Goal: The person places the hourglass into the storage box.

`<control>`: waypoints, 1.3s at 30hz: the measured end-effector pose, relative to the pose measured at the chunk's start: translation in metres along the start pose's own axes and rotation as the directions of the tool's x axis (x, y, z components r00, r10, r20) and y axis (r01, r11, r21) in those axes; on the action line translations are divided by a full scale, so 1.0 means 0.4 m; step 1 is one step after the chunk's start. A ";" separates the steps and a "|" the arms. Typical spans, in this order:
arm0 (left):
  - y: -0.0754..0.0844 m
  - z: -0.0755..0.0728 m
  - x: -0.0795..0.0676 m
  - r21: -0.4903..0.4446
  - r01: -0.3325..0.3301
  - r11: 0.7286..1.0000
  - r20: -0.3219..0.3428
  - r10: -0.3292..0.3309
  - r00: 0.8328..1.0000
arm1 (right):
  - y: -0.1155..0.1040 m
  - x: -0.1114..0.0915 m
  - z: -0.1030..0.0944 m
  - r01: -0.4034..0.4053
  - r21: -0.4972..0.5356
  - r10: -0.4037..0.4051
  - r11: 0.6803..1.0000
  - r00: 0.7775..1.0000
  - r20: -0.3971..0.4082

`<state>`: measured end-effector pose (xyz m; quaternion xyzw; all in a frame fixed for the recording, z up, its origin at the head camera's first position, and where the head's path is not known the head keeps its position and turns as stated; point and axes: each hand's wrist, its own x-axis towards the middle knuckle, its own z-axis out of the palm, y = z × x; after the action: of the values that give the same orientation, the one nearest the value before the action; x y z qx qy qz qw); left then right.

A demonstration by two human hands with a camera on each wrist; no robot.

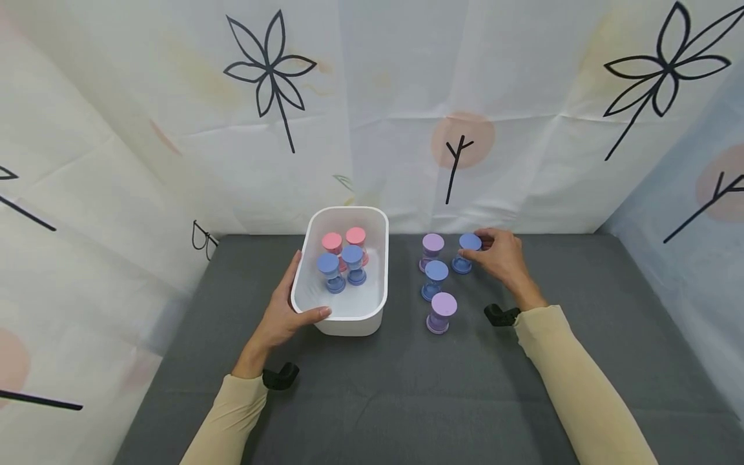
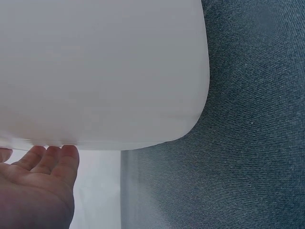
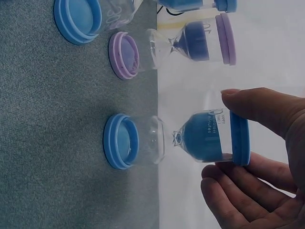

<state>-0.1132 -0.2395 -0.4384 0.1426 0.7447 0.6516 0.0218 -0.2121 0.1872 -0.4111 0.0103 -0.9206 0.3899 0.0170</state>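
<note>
My left hand point(image 1: 283, 314) holds a white plastic bin point(image 1: 300, 284) at its near left corner, thumb along the front rim and fingers point(image 2: 66, 162) against the left wall. Inside the bin stand two pink-capped sand timers point(image 1: 332, 242) and two blue-capped sand timers point(image 1: 328, 263). On the right, my right hand point(image 1: 498, 257) pinches the upper cap of a blue sand timer point(image 3: 202, 137), thumb on one side and fingers on the other. That timer is upright, its blue sand in the upper bulb. A purple sand timer point(image 3: 193, 42) stands beside it.
Nearer me on the grey tabletop point(image 1: 372, 400) stand another blue sand timer point(image 1: 436, 271) and a second purple one point(image 1: 444, 305). Both lie between the bin and my right arm. A patterned white cloth point(image 1: 395, 168) hangs behind the table's far edge.
</note>
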 end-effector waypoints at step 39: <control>0.005 -0.001 0.001 0.043 0.013 0.999 -0.009 -0.012 1.000 | -0.321 -0.107 -0.071 0.406 0.340 -0.338 0.848 0.909 -0.244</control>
<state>-0.1132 -0.2396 -0.4365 0.1355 0.7596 0.6358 0.0195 -0.1644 0.1187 -0.3009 0.1578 -0.8016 0.5507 0.1710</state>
